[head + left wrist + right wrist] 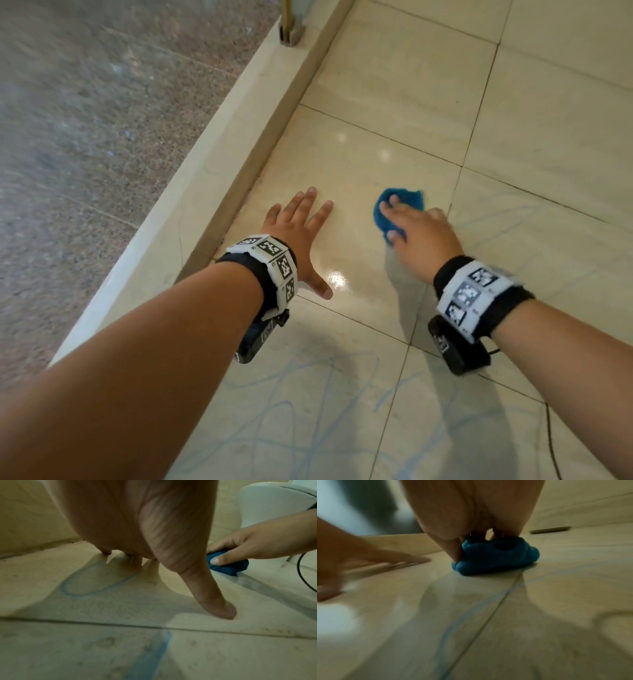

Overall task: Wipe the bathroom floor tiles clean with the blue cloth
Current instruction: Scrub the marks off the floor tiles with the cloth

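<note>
My right hand (419, 233) grips the bunched blue cloth (407, 198) on the beige floor tile (346, 164), fingers curled over the top and thumb pinching its near side. In the left wrist view the thumb (216, 560) presses into the cloth (228, 568). In the right wrist view the cloth (498, 558) sits on the floor under the hand. My left hand (299, 233) lies flat on the same tile to the cloth's left, fingers spread. Blue scribble marks (308, 414) cover the near tiles, and an oval mark (96, 580) shows under my left palm.
A raised beige kerb (205, 178) runs along the left, with a speckled granite floor (85, 137) beyond it and a metal bracket (290, 31) at its far end. A white toilet (267, 505) stands to the right. A black cable (552, 445) trails by my right arm. A floor drain (551, 531) lies further off.
</note>
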Available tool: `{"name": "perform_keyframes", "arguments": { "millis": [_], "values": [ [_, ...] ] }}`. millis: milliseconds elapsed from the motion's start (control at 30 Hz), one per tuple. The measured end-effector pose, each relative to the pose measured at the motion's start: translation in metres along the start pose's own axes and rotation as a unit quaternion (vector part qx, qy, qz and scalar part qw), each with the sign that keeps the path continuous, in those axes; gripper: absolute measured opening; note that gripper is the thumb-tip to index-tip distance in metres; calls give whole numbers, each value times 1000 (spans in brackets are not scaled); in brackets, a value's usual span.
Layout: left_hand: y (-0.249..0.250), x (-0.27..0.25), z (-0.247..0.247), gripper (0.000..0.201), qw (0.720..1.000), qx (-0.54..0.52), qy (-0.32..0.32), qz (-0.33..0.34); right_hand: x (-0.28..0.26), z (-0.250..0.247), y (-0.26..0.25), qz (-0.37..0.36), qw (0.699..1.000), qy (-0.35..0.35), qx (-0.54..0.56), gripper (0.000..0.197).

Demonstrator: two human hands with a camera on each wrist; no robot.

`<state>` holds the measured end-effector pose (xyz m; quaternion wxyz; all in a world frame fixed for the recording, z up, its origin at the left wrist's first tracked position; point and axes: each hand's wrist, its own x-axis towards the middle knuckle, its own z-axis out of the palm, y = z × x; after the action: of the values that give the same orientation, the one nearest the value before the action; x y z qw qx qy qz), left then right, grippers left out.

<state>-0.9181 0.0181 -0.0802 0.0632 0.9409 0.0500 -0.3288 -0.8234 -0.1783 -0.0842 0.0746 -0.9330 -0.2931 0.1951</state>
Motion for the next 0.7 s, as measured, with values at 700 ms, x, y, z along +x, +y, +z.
{"name": "perform_keyframes", "arguments": {
  "millis": [700],
  "values": [
    [-33, -30, 18, 147, 997, -59, 5, -58, 31, 4, -62, -83, 996, -27, 11, 47]
  ]
}}
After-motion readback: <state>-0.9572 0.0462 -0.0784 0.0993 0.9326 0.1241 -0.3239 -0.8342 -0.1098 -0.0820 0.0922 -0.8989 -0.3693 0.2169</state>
